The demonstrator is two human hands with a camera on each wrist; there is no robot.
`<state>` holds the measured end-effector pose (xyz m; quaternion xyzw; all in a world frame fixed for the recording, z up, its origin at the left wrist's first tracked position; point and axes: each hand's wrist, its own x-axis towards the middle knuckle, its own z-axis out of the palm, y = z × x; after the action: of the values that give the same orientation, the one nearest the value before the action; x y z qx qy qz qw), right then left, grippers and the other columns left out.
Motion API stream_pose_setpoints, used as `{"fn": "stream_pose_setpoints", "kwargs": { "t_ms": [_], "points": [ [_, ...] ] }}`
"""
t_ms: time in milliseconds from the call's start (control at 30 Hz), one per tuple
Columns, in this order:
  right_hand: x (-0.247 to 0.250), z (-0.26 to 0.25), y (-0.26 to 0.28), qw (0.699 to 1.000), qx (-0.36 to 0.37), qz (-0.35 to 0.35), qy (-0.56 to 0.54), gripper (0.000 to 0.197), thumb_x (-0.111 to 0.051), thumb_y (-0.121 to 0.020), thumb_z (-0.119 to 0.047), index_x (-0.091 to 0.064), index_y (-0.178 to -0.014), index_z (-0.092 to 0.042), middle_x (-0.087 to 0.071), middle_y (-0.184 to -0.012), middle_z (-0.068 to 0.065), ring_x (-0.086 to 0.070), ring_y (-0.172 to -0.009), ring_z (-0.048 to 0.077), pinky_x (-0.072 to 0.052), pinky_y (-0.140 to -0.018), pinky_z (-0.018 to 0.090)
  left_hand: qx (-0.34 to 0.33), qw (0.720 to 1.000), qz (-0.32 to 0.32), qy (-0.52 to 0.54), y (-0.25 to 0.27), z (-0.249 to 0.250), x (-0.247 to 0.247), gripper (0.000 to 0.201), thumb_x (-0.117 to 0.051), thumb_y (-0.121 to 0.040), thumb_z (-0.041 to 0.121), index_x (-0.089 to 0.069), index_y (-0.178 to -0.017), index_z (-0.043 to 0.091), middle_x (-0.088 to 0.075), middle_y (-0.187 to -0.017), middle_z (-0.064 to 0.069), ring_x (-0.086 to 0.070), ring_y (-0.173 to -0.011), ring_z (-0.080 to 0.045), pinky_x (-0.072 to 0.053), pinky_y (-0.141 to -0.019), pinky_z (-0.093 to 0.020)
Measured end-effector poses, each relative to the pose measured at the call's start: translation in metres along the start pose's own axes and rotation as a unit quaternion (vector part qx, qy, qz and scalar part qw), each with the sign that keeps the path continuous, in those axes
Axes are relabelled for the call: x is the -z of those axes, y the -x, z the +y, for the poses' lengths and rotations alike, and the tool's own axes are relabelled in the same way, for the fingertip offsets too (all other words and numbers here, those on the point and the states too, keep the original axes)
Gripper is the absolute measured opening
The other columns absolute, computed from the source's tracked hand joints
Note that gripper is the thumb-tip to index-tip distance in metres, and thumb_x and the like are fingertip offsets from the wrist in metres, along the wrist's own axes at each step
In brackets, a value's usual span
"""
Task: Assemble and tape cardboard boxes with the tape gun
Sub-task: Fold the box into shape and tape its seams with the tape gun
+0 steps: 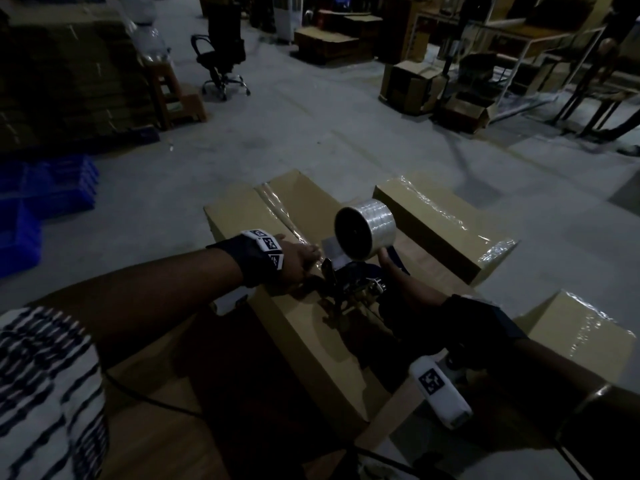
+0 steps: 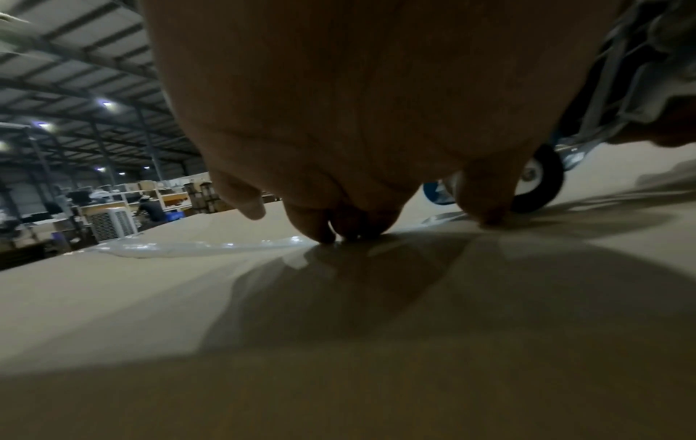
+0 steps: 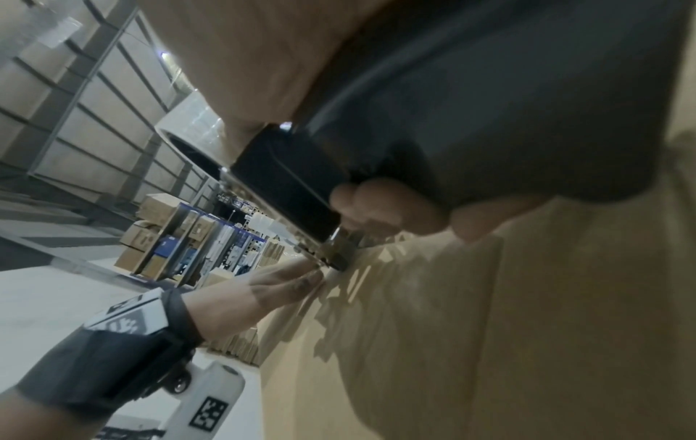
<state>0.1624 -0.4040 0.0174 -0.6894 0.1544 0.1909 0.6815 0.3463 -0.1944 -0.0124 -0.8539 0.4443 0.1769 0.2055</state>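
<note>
Tape (image 1: 277, 206) runs down box (image 1: 311, 327) seam; my left hand (image 1: 298, 261), fingers straight, presses it flat. Right hand (image 1: 398, 282) grips gun (image 1: 360, 244) handle, nose on box. Risk: gun tilts w/ uneven pull, tape wrinkles or tears short. Count: 3 taped boxes, 1 gun, 1 roll.

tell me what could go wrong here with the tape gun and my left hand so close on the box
1. The left hand presses the tape strip right beside the tape gun; its fingers could be nicked by the gun's cutting end.
2. The laid strip looks wrinkled, so it may bond poorly to the cardboard box.
3. The right hand grips the gun tilted; the pull may drift off the seam.
</note>
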Motion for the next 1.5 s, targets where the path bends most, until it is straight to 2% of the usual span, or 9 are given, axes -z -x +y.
{"fn": "stream_pose_setpoints", "kwargs": {
  "t_ms": [267,400,533,733,867,1000,1133,1233,1500],
  "points": [
    [0.007,-0.017,-0.031,1.0,0.013,-0.005,-0.008,0.069,-0.057,-0.07,-0.088,-0.065,-0.123,-0.043,-0.059,-0.141,0.013,-0.056,-0.131,0.033,-0.038,-0.114,0.059,0.043,0.999,-0.003,0.024,-0.012,-0.019,0.012,0.061,-0.043,-0.096,0.052,-0.009,-0.147,0.052,0.0,-0.159,0.024,-0.007,-0.146,-0.004,0.005,-0.116,-0.046],
    [0.001,-0.036,-0.041,1.0,0.011,0.026,0.006,0.063,-0.041,-0.086,-0.078,-0.057,-0.124,-0.03,-0.065,-0.129,0.011,-0.068,-0.11,0.02,-0.055,-0.094,0.041,0.085,0.994,-0.003,0.071,-0.014,-0.026,0.028,0.076,-0.038,-0.082,0.078,-0.01,-0.148,0.051,-0.009,-0.158,0.025,-0.015,-0.146,-0.003,0.006,-0.118,-0.04],
    [0.002,-0.043,-0.042,0.999,0.011,0.022,0.03,0.044,-0.03,-0.098,-0.065,-0.054,-0.117,-0.034,-0.054,-0.14,0.011,-0.054,-0.126,0.025,-0.041,-0.112,0.046,0.084,0.995,-0.018,0.045,-0.014,-0.024,0.036,0.072,-0.042,-0.084,0.076,-0.018,-0.147,0.052,-0.006,-0.158,0.026,-0.012,-0.146,-0.003,0.002,-0.118,-0.04],
    [0.019,-0.027,-0.039,0.999,-0.01,0.013,0.043,0.093,-0.056,-0.062,-0.094,-0.051,-0.133,-0.034,-0.05,-0.148,0.008,-0.049,-0.136,0.029,-0.038,-0.114,0.052,0.043,0.996,-0.042,0.062,-0.017,-0.025,0.038,0.1,-0.031,-0.058,0.089,-0.008,-0.148,0.052,0.0,-0.158,0.027,-0.009,-0.147,-0.005,0.004,-0.119,-0.047],
    [0.02,-0.034,-0.026,0.999,-0.026,0.015,0.029,0.052,-0.036,-0.095,-0.066,-0.052,-0.127,-0.028,-0.06,-0.119,0.0,-0.06,-0.099,0.012,-0.048,-0.086,0.032,0.053,0.996,-0.027,0.073,-0.025,-0.028,0.032,0.093,-0.035,-0.071,0.089,-0.001,-0.149,0.05,0.002,-0.157,0.028,-0.01,-0.148,-0.007,0.004,-0.116,-0.05],
    [0.027,-0.029,-0.009,0.994,-0.1,0.02,0.024,0.073,-0.029,-0.097,-0.068,-0.032,-0.154,-0.021,-0.053,-0.138,0.008,-0.049,-0.134,0.031,-0.042,-0.095,0.037,0.066,0.993,-0.035,0.09,-0.027,-0.031,0.034,0.099,-0.034,-0.069,0.093,-0.001,-0.151,0.047,0.002,-0.158,0.026,-0.01,-0.148,-0.007,0.004,-0.116,-0.05],
    [0.035,-0.019,0.008,0.989,-0.14,0.032,0.041,0.076,-0.03,-0.092,-0.076,-0.048,-0.139,-0.02,-0.061,-0.072,-0.006,-0.063,-0.051,0.003,-0.051,-0.045,0.02,0.039,0.997,-0.038,0.057,-0.034,-0.027,0.032,0.097,-0.032,-0.078,0.085,0.001,-0.154,0.035,0.006,-0.162,0.012,-0.005,-0.149,-0.014,-0.002,-0.117,-0.053],
    [0.031,-0.02,0.011,0.987,-0.137,0.05,0.069,0.094,-0.034,-0.084,-0.084,-0.038,-0.152,-0.019,-0.056,-0.09,-0.001,-0.054,-0.056,0.007,-0.045,-0.042,0.021,0.032,0.993,-0.045,0.107,-0.037,-0.029,0.031,0.091,-0.044,-0.089,0.068,0.0,-0.155,0.026,0.005,-0.162,0.007,-0.003,-0.149,-0.013,-0.004,-0.118,-0.035],
    [0.04,-0.005,0.043,0.975,-0.215,0.044,0.023,0.091,-0.04,-0.066,-0.097,-0.071,-0.084,-0.013,-0.049,-0.067,0.003,-0.036,-0.056,0.015,-0.028,-0.057,0.027,0.042,0.989,-0.054,0.133,-0.043,-0.031,0.03,0.095,-0.049,-0.085,0.069,-0.001,-0.155,0.028,0.004,-0.162,0.011,-0.003,-0.149,-0.013,-0.003,-0.12,-0.04]
  ]
}}
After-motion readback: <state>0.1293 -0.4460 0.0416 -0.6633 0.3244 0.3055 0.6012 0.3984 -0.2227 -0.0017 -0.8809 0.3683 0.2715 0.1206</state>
